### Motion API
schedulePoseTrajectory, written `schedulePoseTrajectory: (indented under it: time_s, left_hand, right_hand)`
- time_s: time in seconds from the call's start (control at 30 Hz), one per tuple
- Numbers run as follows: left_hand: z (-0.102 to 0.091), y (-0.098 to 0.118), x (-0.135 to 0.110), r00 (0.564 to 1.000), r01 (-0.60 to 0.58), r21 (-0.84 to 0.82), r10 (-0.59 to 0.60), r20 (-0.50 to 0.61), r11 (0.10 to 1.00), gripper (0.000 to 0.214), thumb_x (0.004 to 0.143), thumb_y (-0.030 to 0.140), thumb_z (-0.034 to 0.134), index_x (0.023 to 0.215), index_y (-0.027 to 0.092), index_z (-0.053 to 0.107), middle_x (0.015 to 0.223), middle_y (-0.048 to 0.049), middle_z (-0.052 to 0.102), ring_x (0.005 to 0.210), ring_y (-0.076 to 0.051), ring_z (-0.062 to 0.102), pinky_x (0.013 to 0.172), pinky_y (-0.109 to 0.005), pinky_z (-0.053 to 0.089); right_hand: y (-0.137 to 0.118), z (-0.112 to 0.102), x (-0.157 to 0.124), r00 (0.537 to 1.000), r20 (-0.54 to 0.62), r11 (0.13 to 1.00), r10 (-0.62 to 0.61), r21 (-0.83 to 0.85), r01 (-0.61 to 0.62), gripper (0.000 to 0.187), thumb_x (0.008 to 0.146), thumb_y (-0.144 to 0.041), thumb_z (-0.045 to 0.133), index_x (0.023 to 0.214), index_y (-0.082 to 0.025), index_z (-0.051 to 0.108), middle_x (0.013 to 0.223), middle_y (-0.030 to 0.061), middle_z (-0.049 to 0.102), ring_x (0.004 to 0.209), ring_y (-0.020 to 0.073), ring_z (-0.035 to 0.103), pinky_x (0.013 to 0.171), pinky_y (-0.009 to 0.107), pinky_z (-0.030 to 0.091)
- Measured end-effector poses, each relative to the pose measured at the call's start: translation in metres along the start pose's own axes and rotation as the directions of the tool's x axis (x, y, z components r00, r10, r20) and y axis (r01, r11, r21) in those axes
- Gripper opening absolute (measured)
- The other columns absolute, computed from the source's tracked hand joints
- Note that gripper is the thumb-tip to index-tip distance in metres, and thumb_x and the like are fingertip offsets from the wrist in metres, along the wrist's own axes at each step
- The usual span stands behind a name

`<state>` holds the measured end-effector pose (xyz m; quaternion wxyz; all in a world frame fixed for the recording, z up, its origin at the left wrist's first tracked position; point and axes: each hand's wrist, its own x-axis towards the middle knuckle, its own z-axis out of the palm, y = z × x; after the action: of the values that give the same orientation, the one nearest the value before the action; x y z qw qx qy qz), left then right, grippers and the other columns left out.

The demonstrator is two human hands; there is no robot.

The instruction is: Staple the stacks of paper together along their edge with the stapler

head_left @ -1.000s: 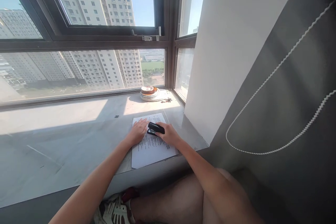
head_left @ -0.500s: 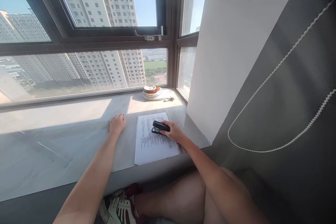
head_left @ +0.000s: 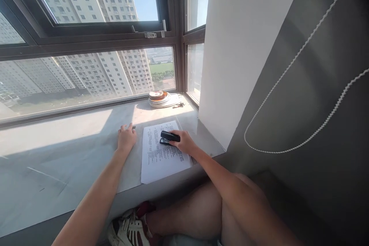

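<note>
A black stapler [head_left: 170,137], its jaws apart, is gripped by my right hand [head_left: 184,143] over printed paper sheets [head_left: 155,167]. The sheets lie on the window sill close to its front edge. Left of the paper, my left hand [head_left: 127,138] rests on the sill with fingers bent. A small dark piece [head_left: 133,127] shows at its fingertips, too small to name.
A stack of plates [head_left: 160,100] stands in the sill's far corner, with a small dark cluster of items [head_left: 178,105] beside it. Window frames [head_left: 86,46] run behind. On the right are a white wall column [head_left: 230,57] and a hanging bead chain [head_left: 288,70].
The camera view has shifted slightly to the right. My left fingers have spread a little, and the small dark piece shows more clearly. The stapler stays over the paper in my right hand.
</note>
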<state>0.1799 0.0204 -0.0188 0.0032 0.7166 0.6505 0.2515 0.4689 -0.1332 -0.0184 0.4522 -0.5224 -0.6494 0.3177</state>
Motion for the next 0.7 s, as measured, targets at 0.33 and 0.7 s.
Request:
schedulePoseTrajectory:
  time_s: [0.33, 0.7]
  left_hand:
    - [0.026, 0.069, -0.038, 0.96, 0.006, -0.839, 0.231, 0.157, 0.544, 0.035, 0.089, 0.033, 0.053, 0.106, 0.016, 0.078, 0.133, -0.0167, 0.074, 0.121, -0.033, 0.073, 0.099, -0.048, 0.064]
    - [0.03, 0.062, -0.032, 0.942, 0.09, -0.834, 0.227, 0.249, 0.544, 0.034, 0.086, 0.034, 0.061, 0.105, 0.014, 0.081, 0.122, -0.0164, 0.078, 0.12, -0.033, 0.073, 0.111, -0.053, 0.058]
  right_hand:
    - [0.005, -0.015, 0.011, 0.997, 0.068, 0.999, -0.045, 0.011, 0.045, 0.046, 0.087, -0.046, 0.077, 0.126, -0.021, 0.079, 0.121, 0.0086, 0.081, 0.114, 0.0302, 0.072, 0.103, 0.043, 0.054]
    - [0.007, -0.072, 0.003, 0.968, 0.211, 0.984, 0.135, 0.085, -0.156, 0.036, 0.085, -0.03, 0.072, 0.117, -0.024, 0.084, 0.098, 0.0043, 0.08, 0.084, 0.0178, 0.065, 0.072, 0.028, 0.049]
